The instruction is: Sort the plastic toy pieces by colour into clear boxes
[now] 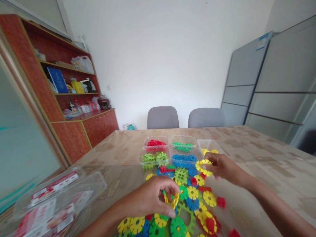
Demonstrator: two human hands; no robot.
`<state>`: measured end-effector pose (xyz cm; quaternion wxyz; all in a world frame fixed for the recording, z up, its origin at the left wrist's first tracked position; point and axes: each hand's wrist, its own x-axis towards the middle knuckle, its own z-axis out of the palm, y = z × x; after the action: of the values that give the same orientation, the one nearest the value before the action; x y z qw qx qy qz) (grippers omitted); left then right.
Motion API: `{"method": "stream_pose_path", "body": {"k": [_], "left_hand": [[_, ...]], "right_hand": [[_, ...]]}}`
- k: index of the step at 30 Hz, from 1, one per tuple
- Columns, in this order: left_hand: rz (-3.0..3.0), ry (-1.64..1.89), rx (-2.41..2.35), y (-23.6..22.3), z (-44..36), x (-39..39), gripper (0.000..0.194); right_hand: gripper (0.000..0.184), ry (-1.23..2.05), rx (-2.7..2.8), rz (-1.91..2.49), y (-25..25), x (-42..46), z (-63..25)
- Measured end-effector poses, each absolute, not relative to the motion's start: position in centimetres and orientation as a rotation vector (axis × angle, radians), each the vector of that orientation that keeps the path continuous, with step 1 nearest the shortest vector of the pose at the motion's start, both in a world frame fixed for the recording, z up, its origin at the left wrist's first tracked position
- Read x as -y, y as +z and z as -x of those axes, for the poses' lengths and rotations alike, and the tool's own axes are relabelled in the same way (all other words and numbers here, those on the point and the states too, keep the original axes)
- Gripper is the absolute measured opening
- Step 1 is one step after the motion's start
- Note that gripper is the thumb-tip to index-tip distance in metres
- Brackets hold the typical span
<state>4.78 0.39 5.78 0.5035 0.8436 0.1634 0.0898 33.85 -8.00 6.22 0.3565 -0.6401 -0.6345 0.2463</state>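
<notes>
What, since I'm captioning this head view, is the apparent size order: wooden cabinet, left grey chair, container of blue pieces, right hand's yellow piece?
Wooden cabinet
Left grey chair and container of blue pieces: too alike to rank
Yellow piece in right hand

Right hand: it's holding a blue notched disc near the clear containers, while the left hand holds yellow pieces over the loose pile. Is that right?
Not quite: the notched disc in the right hand is yellow, not blue, as the head view shows. The rest stands: it is near the clear containers, and the left hand holds yellow pieces over the loose pile.
</notes>
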Motion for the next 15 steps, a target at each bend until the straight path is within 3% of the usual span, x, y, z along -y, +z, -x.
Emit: {"method": "stream_pose_path", "body": {"k": [9, 15], "left_hand": [[-1.927, 0.452, -0.383, 6.3, -10.8, -3.0, 0.039], [-1.969, 0.594, -0.407, 6.9, -18.4, -4.8, 0.039]], "right_hand": [[0.041, 0.221, 1.255, 1.964, 5.9, 6.0, -42.0], [0.034, 0.165, 1.193, 2.003, 5.3, 5.4, -43.4]]}}
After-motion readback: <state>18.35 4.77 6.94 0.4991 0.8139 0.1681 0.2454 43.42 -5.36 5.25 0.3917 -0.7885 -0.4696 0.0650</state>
